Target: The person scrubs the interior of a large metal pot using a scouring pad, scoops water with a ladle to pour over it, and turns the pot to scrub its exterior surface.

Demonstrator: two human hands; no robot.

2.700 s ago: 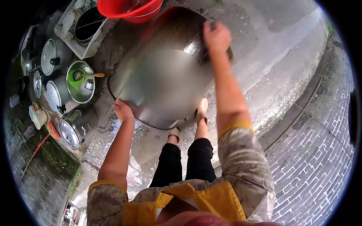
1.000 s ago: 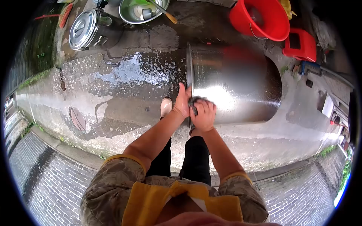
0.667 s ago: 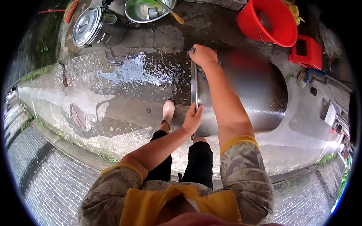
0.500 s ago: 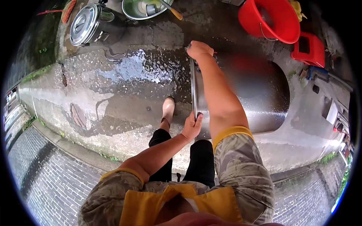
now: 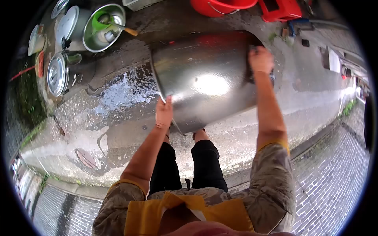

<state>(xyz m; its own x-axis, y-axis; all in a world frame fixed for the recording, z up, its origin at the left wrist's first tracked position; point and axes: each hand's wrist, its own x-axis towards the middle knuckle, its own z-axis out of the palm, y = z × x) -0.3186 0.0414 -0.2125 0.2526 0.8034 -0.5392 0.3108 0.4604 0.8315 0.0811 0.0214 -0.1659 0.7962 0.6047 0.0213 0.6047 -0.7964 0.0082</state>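
Observation:
A large shiny metal pot (image 5: pixel 197 70) lies on its side on the wet concrete in front of my feet, its rim to the left and its base to the right. My left hand (image 5: pixel 164 112) grips the pot's rim, with the thumb along the edge. At the base end, my right hand (image 5: pixel 261 61) is closed round a small dark scrubber (image 5: pixel 255 50) and presses it on the pot's far right edge. Much of the scrubber is hidden by my fingers.
Lidded metal pots (image 5: pixel 57 74) stand at the left, beside a steel basin (image 5: pixel 89 38) holding a green bowl and a ladle. A red bucket (image 5: pixel 208 8) and a red stool (image 5: pixel 281 11) are beyond the pot. A brick surface (image 5: pixel 330 177) lies at the lower right.
My right hand has moved from the rim across to the base end. My left hand stays on the rim. The view has shifted, so the pot appears further left and tilted.

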